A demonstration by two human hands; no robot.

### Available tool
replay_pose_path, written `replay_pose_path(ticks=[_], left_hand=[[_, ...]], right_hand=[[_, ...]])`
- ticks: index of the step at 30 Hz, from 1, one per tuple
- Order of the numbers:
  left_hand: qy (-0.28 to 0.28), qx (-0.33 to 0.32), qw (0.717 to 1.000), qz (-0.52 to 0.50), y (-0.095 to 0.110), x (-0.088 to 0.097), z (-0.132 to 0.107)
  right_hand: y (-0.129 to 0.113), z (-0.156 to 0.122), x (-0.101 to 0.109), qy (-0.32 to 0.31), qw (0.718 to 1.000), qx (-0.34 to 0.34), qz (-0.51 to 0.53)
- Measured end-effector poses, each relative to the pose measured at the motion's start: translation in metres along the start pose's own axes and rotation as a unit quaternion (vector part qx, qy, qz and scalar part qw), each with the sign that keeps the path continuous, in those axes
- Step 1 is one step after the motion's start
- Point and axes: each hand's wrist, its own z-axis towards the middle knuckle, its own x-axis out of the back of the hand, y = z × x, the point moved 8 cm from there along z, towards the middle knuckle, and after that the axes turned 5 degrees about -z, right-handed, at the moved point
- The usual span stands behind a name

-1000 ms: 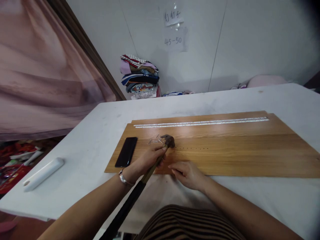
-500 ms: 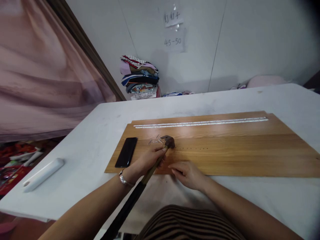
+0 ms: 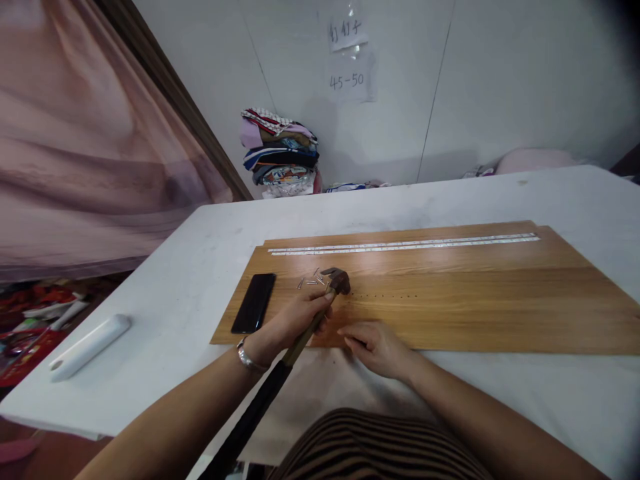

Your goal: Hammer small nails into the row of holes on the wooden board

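My left hand is wrapped round the wooden shaft of a claw hammer, just below its head. The hammer's rusty head rests over the wooden board, and its black grip slants down toward my body. Several loose nails lie on the board just beyond my left hand. A row of small dark nail heads or holes runs rightward from the hammer head; which they are I cannot tell. My right hand rests at the board's near edge, index finger extended and thumb slightly apart, with nothing visible in it.
A black phone lies on the board's left end. Two white measuring strips run along its far side. On the white table lies a white elongated object. Folded clothes are stacked against the wall; a pink curtain hangs left.
The view has shifted very slightly. Both hands and the hammer keep practically the same place on the board.
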Motion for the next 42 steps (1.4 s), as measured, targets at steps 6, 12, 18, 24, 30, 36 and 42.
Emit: replay_pose_path(ticks=[6,12,18,24,30,36,42], left_hand=[[-0.009,0.005,1.000,0.003,-0.004,0.000,0.001],[-0.003,-0.015,1.000,-0.006,0.003,0.001,-0.001],[0.004,-0.004,1.000,0.007,0.001,0.001,0.000],[0.004,0.004,1.000,0.008,0.000,0.000,0.000],[0.010,-0.007,1.000,0.002,0.005,0.002,-0.003],[-0.003,0.002,1.000,-0.003,0.004,0.000,-0.002],[0.000,0.013,1.000,0.006,-0.001,-0.001,0.000]], right_hand=[[0.000,0.000,0.000,-0.010,1.000,-0.003,0.002],[0.000,0.000,0.001,-0.001,1.000,-0.003,0.003],[0.000,-0.001,0.001,0.002,1.000,0.000,0.002],[-0.002,0.000,0.002,-0.004,1.000,0.002,-0.001],[0.000,0.000,0.002,0.003,1.000,-0.005,0.007],[0.000,0.000,0.001,0.001,1.000,-0.002,-0.004],[-0.001,-0.001,0.000,-0.006,1.000,0.001,-0.008]])
